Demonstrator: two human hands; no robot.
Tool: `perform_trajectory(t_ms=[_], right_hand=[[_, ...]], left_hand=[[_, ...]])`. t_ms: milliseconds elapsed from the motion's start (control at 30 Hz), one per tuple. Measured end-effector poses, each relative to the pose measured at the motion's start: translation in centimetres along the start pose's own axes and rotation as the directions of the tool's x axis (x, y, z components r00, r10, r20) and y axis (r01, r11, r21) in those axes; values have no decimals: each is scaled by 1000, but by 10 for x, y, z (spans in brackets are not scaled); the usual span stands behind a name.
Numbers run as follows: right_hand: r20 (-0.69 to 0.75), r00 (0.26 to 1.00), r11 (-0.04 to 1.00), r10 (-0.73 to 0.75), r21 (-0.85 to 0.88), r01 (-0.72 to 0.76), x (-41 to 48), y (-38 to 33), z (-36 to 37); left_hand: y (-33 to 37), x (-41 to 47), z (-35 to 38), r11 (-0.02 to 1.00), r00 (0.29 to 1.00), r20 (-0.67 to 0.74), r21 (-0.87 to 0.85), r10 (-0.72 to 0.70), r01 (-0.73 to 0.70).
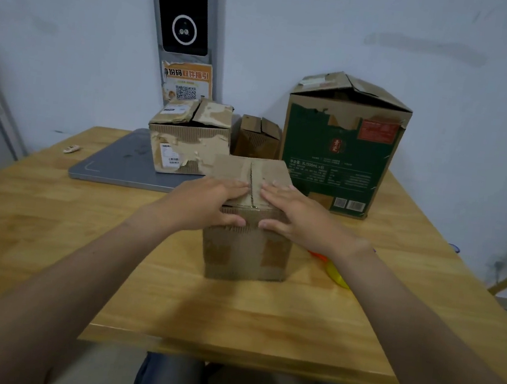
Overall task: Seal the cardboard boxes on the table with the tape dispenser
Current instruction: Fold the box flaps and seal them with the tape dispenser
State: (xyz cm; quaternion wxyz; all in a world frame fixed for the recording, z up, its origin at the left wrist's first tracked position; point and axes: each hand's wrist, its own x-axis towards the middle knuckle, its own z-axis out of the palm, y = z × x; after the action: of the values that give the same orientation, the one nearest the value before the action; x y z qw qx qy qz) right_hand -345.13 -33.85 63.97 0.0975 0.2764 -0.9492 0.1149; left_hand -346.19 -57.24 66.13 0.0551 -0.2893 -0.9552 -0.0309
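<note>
A small worn cardboard box [247, 248] stands in the middle of the wooden table [79, 250], its two top flaps folded down and meeting along a centre seam. My left hand [209, 200] lies flat on the left flap with its thumb on the box's front face. My right hand [297, 211] presses the right flap the same way. Both hands have straight fingers. A yellow and orange tape dispenser [335, 272] lies on the table to the right of the box, mostly hidden behind my right forearm.
Behind stand a torn brown box [188, 142] on a grey flat slab [115, 162], a small dark brown box [257, 138], and a tall green printed box [344, 145] with raised flaps. A small white object [71, 148] lies far left. A wall is close behind.
</note>
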Motion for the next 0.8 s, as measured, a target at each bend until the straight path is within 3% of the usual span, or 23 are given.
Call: perform_trajectory(t_ms=[167,300,367,467,567,700,800], right_hand=[[-96,984,981,153,135,-139,-25,17,-8],[-184,874,847,450,399,-353,-51,59,0],[-111,786,773,609,308,-555,-62,86,7],[129,574,573,808,49,-818,-74,113,20],[243,465,465,851,61,-883,-79,115,32],[160,447,386,880,307,-870,-79,122,43],[106,466,337,879,553,-762,-77,118,39]], left_hand=[[6,1,7,997,998,3,36,-68,68],[22,5,7,987,995,-51,128,-89,95],[33,8,3,992,995,-46,83,-90,93],[39,16,4,998,997,-50,17,-56,57],[34,26,11,1000,995,-100,11,-28,29],[35,32,14,999,990,-134,-4,-46,46],[35,33,11,997,992,-119,-61,-52,45]])
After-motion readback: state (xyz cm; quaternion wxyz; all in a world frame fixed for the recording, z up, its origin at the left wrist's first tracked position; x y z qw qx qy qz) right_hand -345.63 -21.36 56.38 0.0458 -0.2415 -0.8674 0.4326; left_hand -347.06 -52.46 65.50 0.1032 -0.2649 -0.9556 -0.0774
